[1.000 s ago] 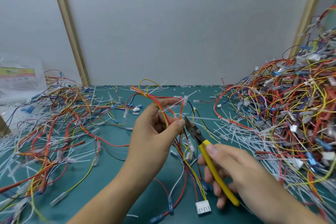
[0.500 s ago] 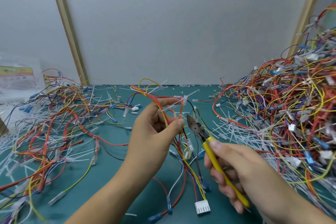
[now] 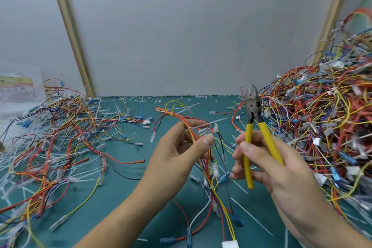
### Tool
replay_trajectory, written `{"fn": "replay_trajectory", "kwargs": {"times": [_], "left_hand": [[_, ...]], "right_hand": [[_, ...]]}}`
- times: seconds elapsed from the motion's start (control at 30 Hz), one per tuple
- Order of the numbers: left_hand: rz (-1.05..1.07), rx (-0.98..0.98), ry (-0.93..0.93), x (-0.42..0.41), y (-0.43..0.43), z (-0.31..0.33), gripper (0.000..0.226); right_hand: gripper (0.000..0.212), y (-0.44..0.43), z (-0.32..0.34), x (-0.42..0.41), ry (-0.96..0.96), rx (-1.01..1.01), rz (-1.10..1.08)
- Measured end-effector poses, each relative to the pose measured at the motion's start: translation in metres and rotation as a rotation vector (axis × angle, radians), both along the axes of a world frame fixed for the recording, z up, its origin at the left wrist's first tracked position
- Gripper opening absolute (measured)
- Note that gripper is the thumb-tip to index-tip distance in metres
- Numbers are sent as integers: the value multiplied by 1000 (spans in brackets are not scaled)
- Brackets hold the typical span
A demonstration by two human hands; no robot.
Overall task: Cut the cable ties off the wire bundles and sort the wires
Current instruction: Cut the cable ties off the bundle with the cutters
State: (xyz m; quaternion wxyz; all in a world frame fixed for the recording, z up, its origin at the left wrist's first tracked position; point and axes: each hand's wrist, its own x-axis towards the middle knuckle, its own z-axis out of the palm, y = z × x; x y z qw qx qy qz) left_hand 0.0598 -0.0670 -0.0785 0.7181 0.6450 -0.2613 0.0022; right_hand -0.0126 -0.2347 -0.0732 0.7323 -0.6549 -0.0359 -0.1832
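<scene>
Right hand (image 3: pixel 281 169) grips the cutters (image 3: pixel 254 115), which have swung off the work and now point to 12 o'clock. Left hand (image 3: pixel 175 157) pinches the wire bundle (image 3: pixel 178 116) at their 9 o'clock. A cable tie (image 3: pixel 207 125) is still on, so a cut is likely pending.

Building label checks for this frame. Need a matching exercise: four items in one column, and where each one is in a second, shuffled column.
Items
1. yellow-handled cutters
2. wire bundle
3. tall wire heap
4. white connector

Places
A. pinched in the left hand
B. piled on the right side of the table
C. gripped by the right hand, tip pointing up
D. at the picture's bottom edge, at the bundle's lower end

Pairs: 1-C, 2-A, 3-B, 4-D
</scene>
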Motion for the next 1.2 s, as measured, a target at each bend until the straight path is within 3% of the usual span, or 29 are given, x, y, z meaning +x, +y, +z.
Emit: {"fn": "replay_trajectory", "kwargs": {"times": [0.23,0.4,0.73,1.2], "left_hand": [[80,60,12,5,-2,0,40],[-72,100,134,1,-6,-3,37],[-144,191,140,-7,-8,-4,30],[-164,178,174,-12,-7,4,17]], "right_hand": [[26,-7,4,1,-67,-66,-14],[9,-3,5,3,-100,-182,-7],[30,-3,-7,9,-17,-279,7],[14,1,-16,11,-22,-348,-25]]}}
